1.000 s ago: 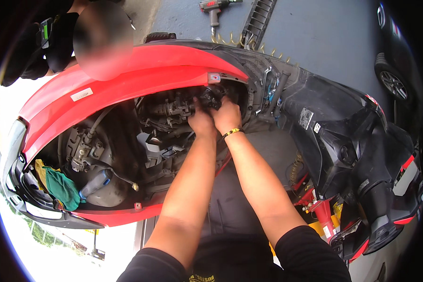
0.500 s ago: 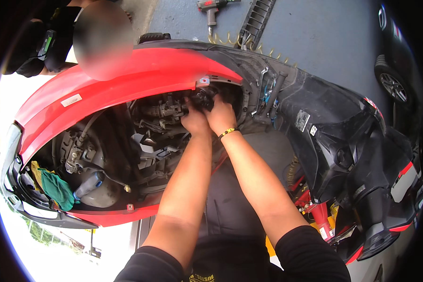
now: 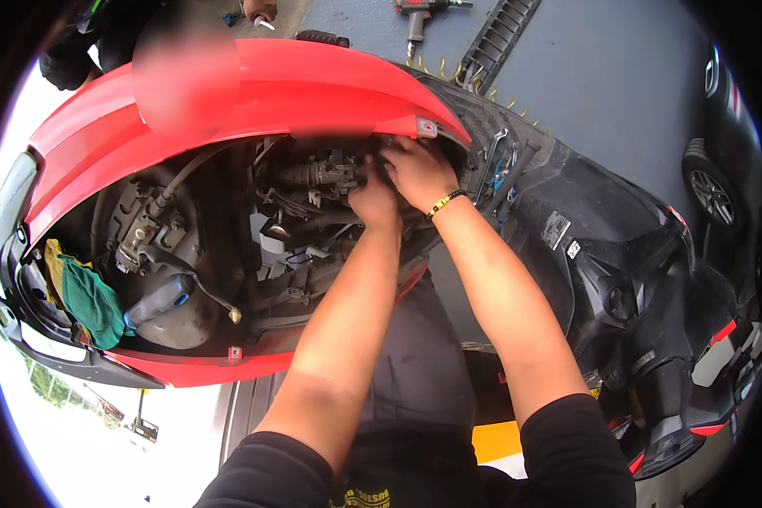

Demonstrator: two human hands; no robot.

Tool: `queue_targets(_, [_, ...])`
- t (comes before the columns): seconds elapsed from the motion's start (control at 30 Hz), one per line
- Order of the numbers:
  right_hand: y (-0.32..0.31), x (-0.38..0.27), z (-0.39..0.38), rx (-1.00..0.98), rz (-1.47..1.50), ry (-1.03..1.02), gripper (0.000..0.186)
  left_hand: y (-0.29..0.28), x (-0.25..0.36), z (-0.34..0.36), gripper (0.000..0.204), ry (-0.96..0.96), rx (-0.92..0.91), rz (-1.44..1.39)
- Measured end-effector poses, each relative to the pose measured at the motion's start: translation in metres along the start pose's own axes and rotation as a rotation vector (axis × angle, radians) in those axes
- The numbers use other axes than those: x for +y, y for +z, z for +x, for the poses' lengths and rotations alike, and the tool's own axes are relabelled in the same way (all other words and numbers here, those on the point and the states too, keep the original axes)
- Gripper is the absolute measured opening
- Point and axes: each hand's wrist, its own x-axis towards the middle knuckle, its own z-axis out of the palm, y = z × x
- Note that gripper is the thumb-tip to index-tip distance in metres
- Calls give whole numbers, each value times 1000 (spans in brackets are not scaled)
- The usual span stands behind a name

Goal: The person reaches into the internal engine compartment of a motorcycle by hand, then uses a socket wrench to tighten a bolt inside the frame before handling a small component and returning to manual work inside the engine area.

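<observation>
Both my hands reach into the open engine bay of a scooter with red body panels (image 3: 313, 76). My left hand (image 3: 374, 196) is beside a grimy metal engine part (image 3: 326, 173) with hoses and wires around it. One of its fingers points up, and the others bend around a dark part I cannot make out. Just to the right, my right hand (image 3: 423, 175), with a beaded bracelet (image 3: 445, 203) at the wrist, curls its fingers under the red panel's edge. Shadow hides what its fingertips grip.
Wrenches (image 3: 499, 161) lie on the scooter's black floorboard (image 3: 559, 178). A green cloth (image 3: 93, 300) is tucked at the left end of the bay. Beyond the scooter are an impact wrench (image 3: 416, 21), a coiled yellow hose (image 3: 436, 69), a floor grate (image 3: 501, 38) and another person's hand (image 3: 260, 10).
My view has shifted, so the scooter sits differently in the picture. My hands have moved slightly apart, and the right hand has turned with its back more upward. The other person has shifted too.
</observation>
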Motion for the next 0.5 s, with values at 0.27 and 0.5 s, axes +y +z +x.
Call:
queue_targets(0.27, [13, 6, 15, -130, 61, 12, 16, -6, 1, 4, 39, -27, 50, 2])
queue_targets(0.5, [4, 17, 38, -334, -76, -94, 11, 4, 12, -3, 55, -90, 177, 159])
